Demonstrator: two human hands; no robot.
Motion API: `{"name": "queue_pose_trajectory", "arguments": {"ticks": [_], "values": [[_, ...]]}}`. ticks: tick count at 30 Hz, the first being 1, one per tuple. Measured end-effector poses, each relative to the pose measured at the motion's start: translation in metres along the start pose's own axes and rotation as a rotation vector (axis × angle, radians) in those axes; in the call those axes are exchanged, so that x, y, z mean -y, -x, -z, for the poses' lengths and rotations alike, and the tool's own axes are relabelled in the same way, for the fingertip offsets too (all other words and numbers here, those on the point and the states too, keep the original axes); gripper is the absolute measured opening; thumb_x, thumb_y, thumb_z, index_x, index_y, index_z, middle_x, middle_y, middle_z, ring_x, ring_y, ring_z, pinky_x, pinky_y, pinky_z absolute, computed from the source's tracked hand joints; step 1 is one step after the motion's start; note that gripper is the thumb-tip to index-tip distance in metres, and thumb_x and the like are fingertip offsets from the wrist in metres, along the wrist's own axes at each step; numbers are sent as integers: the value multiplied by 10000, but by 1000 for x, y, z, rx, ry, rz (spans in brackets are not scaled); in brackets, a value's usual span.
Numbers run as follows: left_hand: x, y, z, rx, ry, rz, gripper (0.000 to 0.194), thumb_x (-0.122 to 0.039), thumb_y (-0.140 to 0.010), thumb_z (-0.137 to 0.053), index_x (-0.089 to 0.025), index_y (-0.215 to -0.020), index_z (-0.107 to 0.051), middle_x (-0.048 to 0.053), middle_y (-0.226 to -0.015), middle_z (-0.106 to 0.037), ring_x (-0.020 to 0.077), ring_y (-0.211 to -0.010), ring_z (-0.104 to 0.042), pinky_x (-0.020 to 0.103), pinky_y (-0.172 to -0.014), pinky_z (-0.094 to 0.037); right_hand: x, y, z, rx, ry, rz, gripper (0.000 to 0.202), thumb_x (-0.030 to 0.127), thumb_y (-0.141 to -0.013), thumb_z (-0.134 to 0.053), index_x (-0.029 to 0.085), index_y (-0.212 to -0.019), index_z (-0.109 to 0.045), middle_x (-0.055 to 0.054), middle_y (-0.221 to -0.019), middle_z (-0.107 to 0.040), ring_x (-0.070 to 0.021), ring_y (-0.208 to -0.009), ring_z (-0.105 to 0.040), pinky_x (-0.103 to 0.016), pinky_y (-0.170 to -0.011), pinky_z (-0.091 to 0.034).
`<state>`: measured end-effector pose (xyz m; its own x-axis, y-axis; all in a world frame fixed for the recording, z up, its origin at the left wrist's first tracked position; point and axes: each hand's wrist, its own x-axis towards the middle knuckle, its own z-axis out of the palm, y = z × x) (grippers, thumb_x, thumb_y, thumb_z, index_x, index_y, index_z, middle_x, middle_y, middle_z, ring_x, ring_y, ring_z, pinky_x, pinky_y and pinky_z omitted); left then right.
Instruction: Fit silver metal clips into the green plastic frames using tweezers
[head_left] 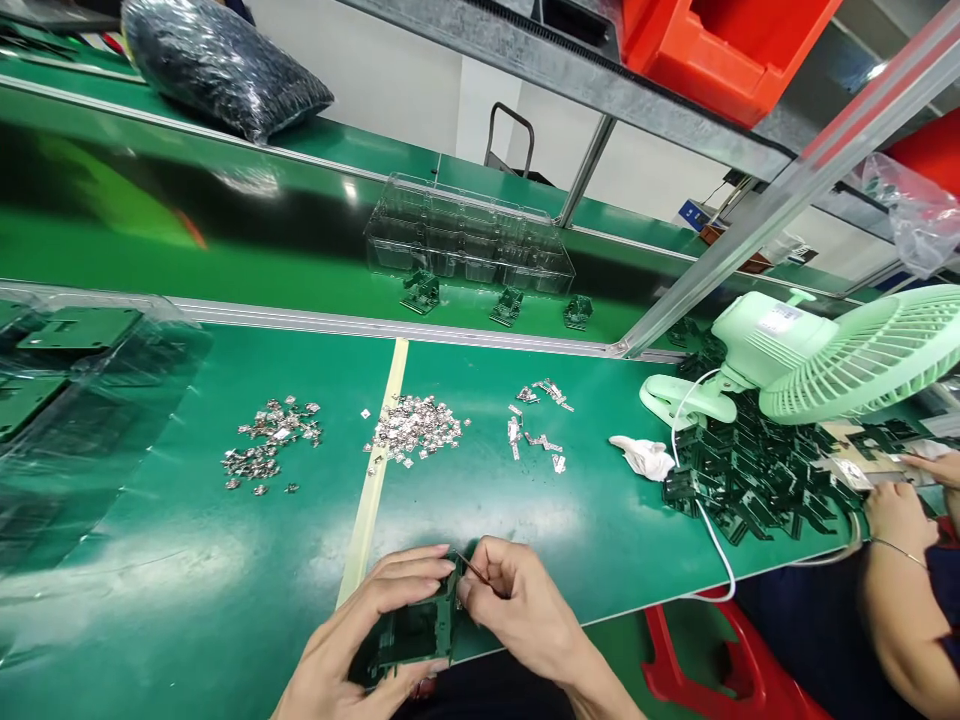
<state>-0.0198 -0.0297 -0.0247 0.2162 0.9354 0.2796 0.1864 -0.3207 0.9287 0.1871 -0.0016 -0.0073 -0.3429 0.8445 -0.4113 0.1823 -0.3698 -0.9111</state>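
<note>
At the front edge of the table, my left hand is closed around a dark green plastic housing, an open boxy frame. My right hand pinches a thin dark pointed tool, its tip against the housing's upper right edge; the exact kind of tool is too small to tell. Beyond my hands lies a pile of small shiny metal pieces. Further left is a second, looser group of metal parts. Longer metal strips are scattered to the right of the piles.
Three green assemblies stand on the belt before a clear plastic tray. Right are a white cloth, a pale green fan and heaped green housings. A co-worker's hand is beside them. Clear trays stand left.
</note>
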Motion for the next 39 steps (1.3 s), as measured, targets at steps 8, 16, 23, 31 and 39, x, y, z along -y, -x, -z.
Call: {"name": "queue_pose_trajectory", "arguments": {"ticks": [8, 16, 23, 31, 39], "values": [[7, 15, -5, -106, 188, 231, 349, -219, -840, -824, -303, -1153, -696, 61, -1315, -753, 266, -1243, -717, 288, -1000, -609, -6, 13, -17, -229, 59, 141, 162, 309, -955, -658, 185, -852, -660, 26, -736, -559, -113, -622, -428, -261, -571, -322], [-6, 10, -9, -257, 523, 531, 434, -457, -810, -845, -233, -1131, -658, 122, -1252, -772, 326, -1125, -753, 370, -904, -647, -19, 23, -17, -153, 381, 444, 289, 270, -1106, -360, 214, -1008, -626, 8, -727, -523, -149, -626, -506, -293, -630, -387], [-2, 12, -10, -241, 646, 561, 482, -556, -793, -834, -244, -1107, -644, 125, -1244, -758, 339, -1097, -744, 409, -894, -633, -31, 19, -31, -116, 522, 458, 332, 206, -1083, -285, 227, -1006, -607, -19, -721, -571, -161, -558, -488, -309, -574, -359], [0, 10, -8, -295, 664, 612, 510, -548, -812, -825, -241, -1173, -636, 116, -1218, -770, 333, -1172, -711, 359, -885, -617, -55, 18, -33, -168, 700, 521, 428, 184, -1052, -331, 228, -1389, -592, -88, -812, -700, -223, -613, -626, -338, -586, -489], [13, 7, 10, -201, 279, 568, 394, -487, -859, -790, -219, -1104, -638, 128, -1280, -741, 270, -1079, -751, 346, -903, -632, 10, -31, 5, -38, 822, 580, 358, 200, -1092, -305, 203, -1070, -662, -19, -762, -628, -153, -622, -576, -276, -618, -437]]}}
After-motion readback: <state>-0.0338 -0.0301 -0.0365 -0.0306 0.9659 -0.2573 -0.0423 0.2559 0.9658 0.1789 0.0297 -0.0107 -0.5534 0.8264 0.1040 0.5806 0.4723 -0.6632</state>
